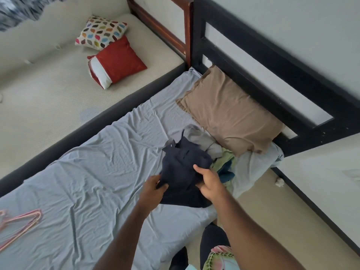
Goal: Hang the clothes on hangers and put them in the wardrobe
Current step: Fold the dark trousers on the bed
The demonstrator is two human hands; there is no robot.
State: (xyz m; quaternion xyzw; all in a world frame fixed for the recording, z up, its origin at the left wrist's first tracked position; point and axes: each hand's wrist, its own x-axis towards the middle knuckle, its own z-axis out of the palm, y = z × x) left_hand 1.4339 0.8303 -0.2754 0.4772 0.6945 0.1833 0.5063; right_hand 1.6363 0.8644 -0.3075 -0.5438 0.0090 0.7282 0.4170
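While both hands [181, 187] grip it, navy garment [183, 168] lies between them

From where I stand, nothing here carries readable writing: no label, brand, number or sign shows on anything in view

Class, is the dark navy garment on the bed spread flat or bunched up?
Bunched up: the navy garment sits crumpled, gripped by both hands.
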